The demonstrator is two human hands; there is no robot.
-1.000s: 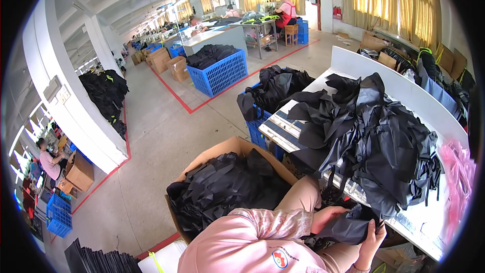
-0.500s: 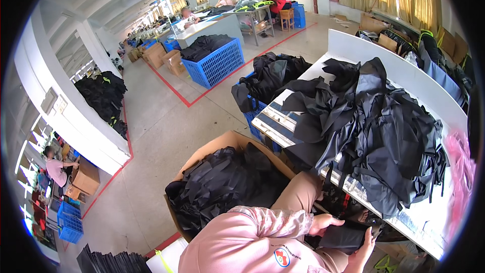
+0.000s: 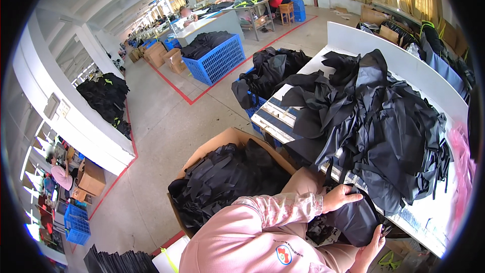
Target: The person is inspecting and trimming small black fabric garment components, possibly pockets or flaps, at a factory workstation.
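Note:
Over my lap I hold up a black fabric piece (image 3: 356, 222), spread between my two hands. My left hand (image 3: 339, 198) pinches its upper left edge, thumb on top. Lower down, my right hand (image 3: 373, 245) grips its right edge; a small dark pointed object shows beside those fingers, too small to name. Just beyond my hands, a large heap of black fabric pieces (image 3: 379, 136) lies on the white table (image 3: 404, 227), some straps hanging over the near edge. Left of my knee stands a cardboard box (image 3: 202, 146) full of black pieces (image 3: 227, 182).
Blue crates (image 3: 214, 65) of black fabric stand past the table and on the floor. A stack of black sheets (image 3: 118, 262) is at lower left. Pink plastic (image 3: 459, 172) lies at the table's right end. A white pillar (image 3: 76, 111) rises at left. Other people work farther off.
Both hands have moved; the left has risen with the fabric. The black piece, folded small before, now hangs more open and rounded between them.

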